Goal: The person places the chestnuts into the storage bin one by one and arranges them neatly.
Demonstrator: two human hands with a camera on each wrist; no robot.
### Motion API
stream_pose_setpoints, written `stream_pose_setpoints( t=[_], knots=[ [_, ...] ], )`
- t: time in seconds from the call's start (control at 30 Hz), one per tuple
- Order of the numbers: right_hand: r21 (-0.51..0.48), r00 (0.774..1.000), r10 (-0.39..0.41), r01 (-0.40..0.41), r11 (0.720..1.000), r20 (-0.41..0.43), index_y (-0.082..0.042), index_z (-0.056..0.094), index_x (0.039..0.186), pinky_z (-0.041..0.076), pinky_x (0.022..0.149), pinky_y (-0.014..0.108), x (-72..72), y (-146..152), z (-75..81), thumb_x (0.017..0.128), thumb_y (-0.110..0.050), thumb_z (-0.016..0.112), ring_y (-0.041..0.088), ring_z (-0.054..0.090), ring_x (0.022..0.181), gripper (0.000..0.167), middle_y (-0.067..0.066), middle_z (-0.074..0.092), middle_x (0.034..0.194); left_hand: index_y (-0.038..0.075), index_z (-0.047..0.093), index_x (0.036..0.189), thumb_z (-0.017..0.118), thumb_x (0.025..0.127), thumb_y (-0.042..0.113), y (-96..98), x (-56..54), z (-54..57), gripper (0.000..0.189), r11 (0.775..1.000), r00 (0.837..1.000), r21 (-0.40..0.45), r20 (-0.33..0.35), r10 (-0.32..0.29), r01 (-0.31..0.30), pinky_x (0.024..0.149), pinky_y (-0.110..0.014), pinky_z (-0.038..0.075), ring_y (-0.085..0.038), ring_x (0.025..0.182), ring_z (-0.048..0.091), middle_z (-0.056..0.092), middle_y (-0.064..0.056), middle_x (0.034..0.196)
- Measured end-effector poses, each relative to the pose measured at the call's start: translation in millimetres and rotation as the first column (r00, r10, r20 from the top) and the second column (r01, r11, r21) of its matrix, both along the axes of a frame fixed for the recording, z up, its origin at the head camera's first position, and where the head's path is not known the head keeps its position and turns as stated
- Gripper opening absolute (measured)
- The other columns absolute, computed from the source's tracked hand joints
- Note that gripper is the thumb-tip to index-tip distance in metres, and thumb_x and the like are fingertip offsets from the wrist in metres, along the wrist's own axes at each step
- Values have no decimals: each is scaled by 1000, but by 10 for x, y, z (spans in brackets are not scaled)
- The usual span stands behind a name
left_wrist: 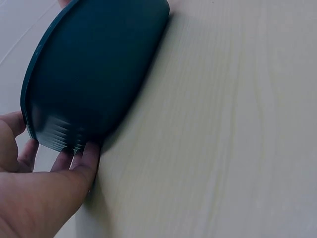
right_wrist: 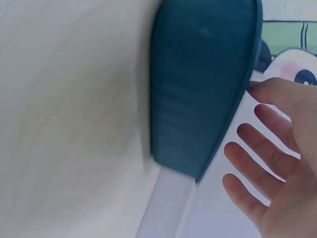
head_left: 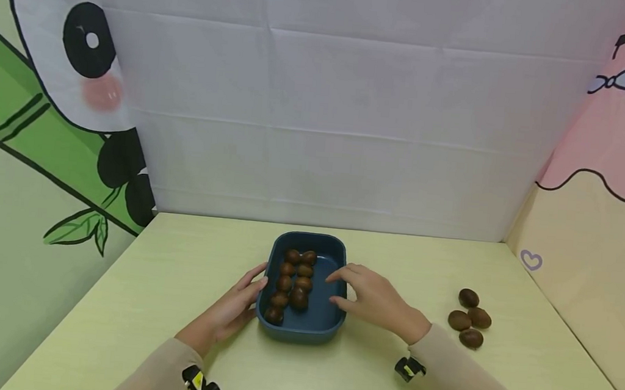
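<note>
A dark blue rectangular container (head_left: 308, 337) stands on the table, its inside visible in the head view. Shiny brown chestnuts (head_left: 299, 298) lie in two columns along its left half; bare floor shows on the right. My left hand (head_left: 229, 308) grips the container's left side, with fingertips (left_wrist: 89, 153) against the outer wall and others at the rim. Over the right rim reaches my right hand (head_left: 373, 301), thumb and fingers spread apart with nothing between them. In the right wrist view its thumb (right_wrist: 270, 91) overlaps the container's rim.
Several loose chestnuts (head_left: 459, 320) lie in a small cluster on the table, right of the right forearm. Behind the pale wood-grain table (head_left: 210, 236) hangs a white cloth (head_left: 339, 130). Printed cartoon panels stand at left and right. Each wrist wears a small black camera (head_left: 410, 368).
</note>
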State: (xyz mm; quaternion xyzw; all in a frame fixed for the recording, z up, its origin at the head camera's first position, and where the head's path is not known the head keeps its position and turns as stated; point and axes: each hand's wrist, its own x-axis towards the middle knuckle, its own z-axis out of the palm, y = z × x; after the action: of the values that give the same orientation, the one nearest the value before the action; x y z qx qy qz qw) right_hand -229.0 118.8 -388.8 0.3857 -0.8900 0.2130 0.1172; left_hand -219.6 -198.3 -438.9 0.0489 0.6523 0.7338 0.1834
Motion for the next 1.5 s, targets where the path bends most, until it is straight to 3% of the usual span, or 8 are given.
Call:
stream_pose_setpoints(
  t=[0.2,0.37,0.57,0.83,0.97,1.2,1.43,1.5],
  knots=[
    [13,996,-86,86,996,-13,-18,70,114,54,77,33,89,482,-18,88,-24,79,16,64,95,28,-7,67,108,23,12,162,46,108,36,4,2,-7,65,1000,1000,18,2,-11,11,113,-52,29,-35,143,32,32,-24,157],
    [38,983,-177,175,984,55,-20,71,108,53,75,33,185,953,-59,90,-21,77,16,63,92,19,-10,66,103,23,13,162,46,108,37,-6,-11,-23,65,1000,1000,17,0,-1,1,113,-51,29,-35,142,34,34,-24,156],
    [53,935,-311,307,950,168,-16,71,103,52,71,30,307,1530,-145,89,-16,77,12,62,85,15,-7,66,96,25,16,161,48,107,37,-6,-27,-28,64,1000,1000,7,5,16,-16,112,-52,30,-34,142,35,35,-22,155],
    [79,875,-389,383,920,287,-16,71,100,51,69,30,454,2102,-289,88,-20,79,11,60,84,15,-8,65,96,24,15,161,48,108,35,-7,-5,2,64,1000,1000,19,15,13,-13,113,-51,30,-34,142,34,34,-22,156],
    [46,859,-375,384,922,349,-14,69,100,51,68,29,512,2230,-349,86,-21,81,13,60,83,20,-3,65,99,24,15,161,48,108,35,-7,2,6,64,1000,1000,26,14,11,-11,114,-52,28,-35,144,32,32,-22,157],
    [0,872,-284,310,951,399,-8,65,105,51,64,27,525,2280,-375,83,-15,82,6,58,75,28,4,62,99,24,13,162,46,108,36,-6,-2,7,64,1000,1000,18,9,-5,5,114,-51,29,-35,144,31,32,-23,157],
    [4,835,-242,276,961,494,-12,62,107,51,64,27,543,2298,-352,85,-21,82,5,61,76,31,6,63,106,23,13,162,45,108,36,-15,-5,0,64,1000,1000,14,-2,-10,10,113,-49,31,-34,143,33,35,-24,155],
    [4,836,-234,267,964,497,-13,61,106,50,64,27,550,2302,-353,85,-22,82,5,60,76,31,4,63,106,24,13,162,45,108,36,-14,-4,7,64,1000,1000,13,-2,-7,7,112,-48,32,-34,142,34,36,-24,154]
  ],
)
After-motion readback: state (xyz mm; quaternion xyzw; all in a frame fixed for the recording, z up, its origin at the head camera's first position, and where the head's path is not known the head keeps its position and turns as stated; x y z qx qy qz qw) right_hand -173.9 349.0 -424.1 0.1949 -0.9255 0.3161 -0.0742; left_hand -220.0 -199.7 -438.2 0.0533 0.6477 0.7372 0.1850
